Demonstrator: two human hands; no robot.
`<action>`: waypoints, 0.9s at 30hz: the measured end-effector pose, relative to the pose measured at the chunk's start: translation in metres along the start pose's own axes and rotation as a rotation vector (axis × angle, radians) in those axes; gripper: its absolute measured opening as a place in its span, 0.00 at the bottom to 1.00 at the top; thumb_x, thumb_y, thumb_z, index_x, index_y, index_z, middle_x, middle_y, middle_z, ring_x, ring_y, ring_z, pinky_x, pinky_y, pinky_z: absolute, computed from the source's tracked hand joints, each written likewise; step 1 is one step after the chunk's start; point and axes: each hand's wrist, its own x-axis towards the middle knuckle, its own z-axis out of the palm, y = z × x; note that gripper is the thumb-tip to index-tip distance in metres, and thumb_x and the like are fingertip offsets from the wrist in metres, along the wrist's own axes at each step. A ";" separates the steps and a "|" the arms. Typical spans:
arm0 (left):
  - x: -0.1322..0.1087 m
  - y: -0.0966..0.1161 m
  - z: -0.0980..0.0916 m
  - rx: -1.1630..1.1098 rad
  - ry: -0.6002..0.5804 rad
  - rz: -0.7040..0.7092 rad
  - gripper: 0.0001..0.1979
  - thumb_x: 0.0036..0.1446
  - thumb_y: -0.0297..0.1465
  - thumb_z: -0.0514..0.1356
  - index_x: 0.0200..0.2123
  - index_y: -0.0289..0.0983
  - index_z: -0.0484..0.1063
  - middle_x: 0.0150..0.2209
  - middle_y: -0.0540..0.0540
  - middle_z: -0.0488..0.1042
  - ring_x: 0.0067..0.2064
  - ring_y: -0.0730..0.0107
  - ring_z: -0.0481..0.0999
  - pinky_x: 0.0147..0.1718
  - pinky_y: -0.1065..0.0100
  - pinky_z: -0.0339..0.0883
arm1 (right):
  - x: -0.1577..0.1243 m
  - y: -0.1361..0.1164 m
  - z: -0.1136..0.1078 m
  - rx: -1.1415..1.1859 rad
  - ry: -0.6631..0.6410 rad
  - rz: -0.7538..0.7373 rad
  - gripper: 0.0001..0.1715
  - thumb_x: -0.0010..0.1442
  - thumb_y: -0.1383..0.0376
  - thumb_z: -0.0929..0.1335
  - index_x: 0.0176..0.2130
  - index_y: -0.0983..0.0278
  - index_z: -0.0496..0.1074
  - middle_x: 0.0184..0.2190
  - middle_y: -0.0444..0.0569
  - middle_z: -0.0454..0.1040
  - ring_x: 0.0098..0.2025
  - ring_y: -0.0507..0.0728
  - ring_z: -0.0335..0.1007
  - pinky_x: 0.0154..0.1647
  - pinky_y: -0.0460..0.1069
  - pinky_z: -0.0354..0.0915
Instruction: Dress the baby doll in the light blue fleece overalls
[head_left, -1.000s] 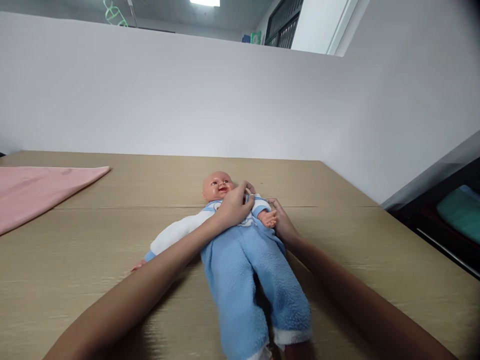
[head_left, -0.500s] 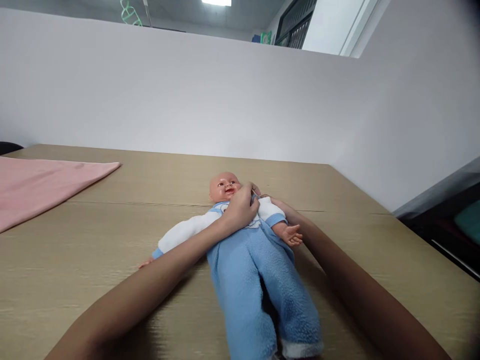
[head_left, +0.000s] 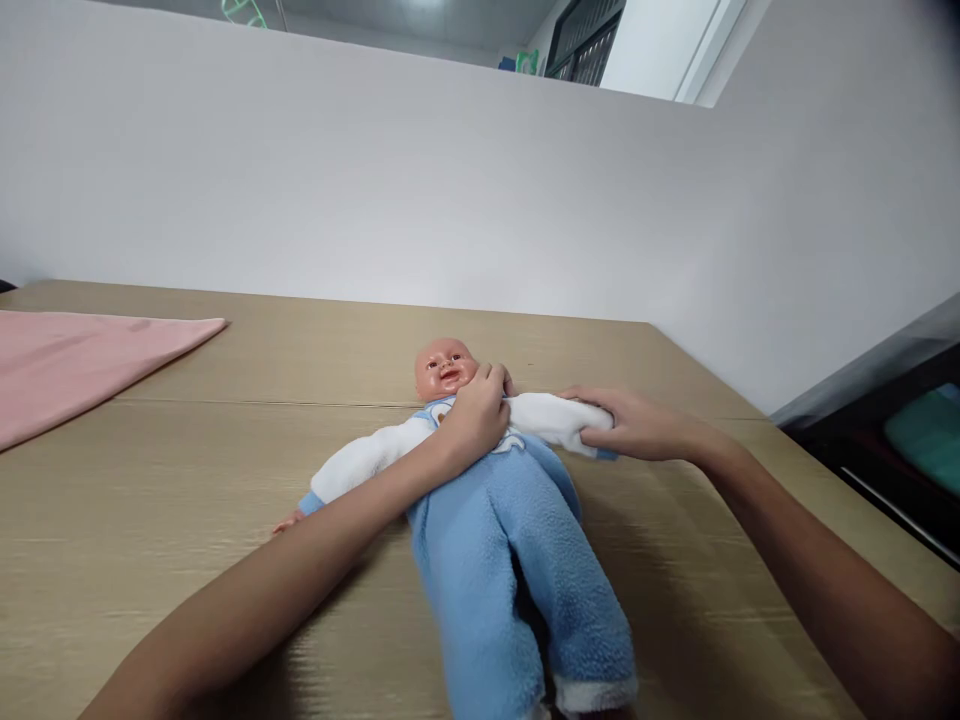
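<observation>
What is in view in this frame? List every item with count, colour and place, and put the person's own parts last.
Baby doll: one, blue fleece suit with white sleeves, lying face up mid-table, head toward the wall.
Pink cloth: one, pink, flat on the table's far left.
Table: one, light wood grain, fills the lower frame.
Partition wall: one, white, behind the table.
Dark shelf: one, dark, at right, with a teal item inside.
Left hand: one, closed on the suit at the doll's chest, by the collar.
Right hand: one, gripping the end of the doll's white sleeve, stretched out sideways to the right.
</observation>
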 end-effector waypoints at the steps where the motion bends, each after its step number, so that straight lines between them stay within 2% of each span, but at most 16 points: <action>1: 0.000 0.001 0.000 0.006 -0.008 0.010 0.18 0.53 0.13 0.54 0.39 0.42 0.63 0.46 0.40 0.75 0.47 0.55 0.75 0.46 0.57 0.69 | -0.002 0.000 -0.006 -0.025 -0.079 0.007 0.34 0.58 0.63 0.74 0.63 0.54 0.79 0.52 0.47 0.87 0.42 0.65 0.83 0.39 0.54 0.75; 3: -0.001 0.002 0.000 0.015 -0.025 0.028 0.18 0.53 0.13 0.55 0.39 0.42 0.63 0.45 0.40 0.75 0.47 0.55 0.75 0.46 0.57 0.69 | -0.004 -0.002 -0.010 -0.065 -0.169 0.012 0.35 0.61 0.63 0.72 0.67 0.55 0.75 0.55 0.48 0.85 0.46 0.67 0.83 0.42 0.55 0.74; 6: -0.003 0.006 -0.003 0.025 -0.036 0.043 0.16 0.58 0.15 0.55 0.42 0.41 0.64 0.45 0.41 0.75 0.47 0.55 0.75 0.47 0.57 0.70 | -0.006 -0.001 -0.001 -0.079 -0.128 0.004 0.33 0.63 0.62 0.70 0.67 0.55 0.74 0.56 0.49 0.84 0.50 0.68 0.82 0.49 0.57 0.74; 10: -0.014 0.020 -0.017 0.057 -0.004 0.062 0.07 0.69 0.25 0.57 0.49 0.37 0.67 0.51 0.37 0.73 0.55 0.51 0.73 0.57 0.51 0.69 | -0.013 0.014 0.026 0.005 0.043 -0.029 0.28 0.65 0.60 0.69 0.63 0.59 0.74 0.61 0.53 0.80 0.60 0.69 0.78 0.62 0.61 0.71; 12: -0.025 0.027 -0.027 0.078 0.033 0.072 0.08 0.72 0.30 0.59 0.52 0.37 0.68 0.55 0.35 0.71 0.60 0.48 0.69 0.63 0.47 0.65 | -0.018 0.024 0.042 0.063 0.163 -0.038 0.28 0.65 0.58 0.69 0.62 0.59 0.73 0.61 0.55 0.79 0.62 0.69 0.76 0.65 0.63 0.69; 16: -0.061 0.028 -0.051 0.037 0.075 0.086 0.06 0.76 0.34 0.57 0.51 0.41 0.70 0.56 0.41 0.73 0.62 0.52 0.68 0.65 0.48 0.62 | -0.023 0.038 0.071 0.097 0.326 -0.007 0.26 0.65 0.56 0.69 0.60 0.60 0.73 0.57 0.57 0.80 0.59 0.69 0.77 0.62 0.63 0.72; 20: -0.109 0.009 -0.073 0.099 0.140 0.011 0.06 0.77 0.34 0.53 0.51 0.42 0.68 0.53 0.42 0.74 0.56 0.54 0.72 0.57 0.51 0.67 | -0.024 0.039 0.086 0.080 0.433 0.030 0.23 0.66 0.57 0.68 0.58 0.61 0.73 0.54 0.58 0.79 0.57 0.70 0.77 0.60 0.65 0.72; 23: -0.141 -0.003 -0.084 0.312 0.052 -0.070 0.09 0.78 0.38 0.51 0.49 0.41 0.67 0.47 0.42 0.75 0.48 0.52 0.73 0.51 0.49 0.67 | -0.027 0.027 0.089 0.032 0.525 0.019 0.22 0.67 0.58 0.69 0.57 0.60 0.76 0.58 0.60 0.77 0.64 0.73 0.71 0.67 0.69 0.64; 25: -0.155 -0.005 -0.088 0.423 -0.032 -0.081 0.11 0.78 0.40 0.51 0.46 0.41 0.67 0.44 0.43 0.77 0.47 0.50 0.73 0.55 0.44 0.64 | -0.031 0.012 0.089 -0.040 0.576 -0.026 0.19 0.69 0.59 0.69 0.57 0.58 0.78 0.61 0.59 0.75 0.67 0.74 0.67 0.69 0.71 0.59; 27: -0.163 -0.003 -0.090 0.417 -0.095 -0.073 0.12 0.78 0.41 0.50 0.45 0.42 0.68 0.44 0.44 0.77 0.49 0.50 0.72 0.62 0.40 0.60 | -0.036 -0.006 0.091 -0.100 0.577 -0.091 0.17 0.70 0.60 0.69 0.55 0.55 0.80 0.58 0.57 0.76 0.62 0.73 0.69 0.66 0.70 0.61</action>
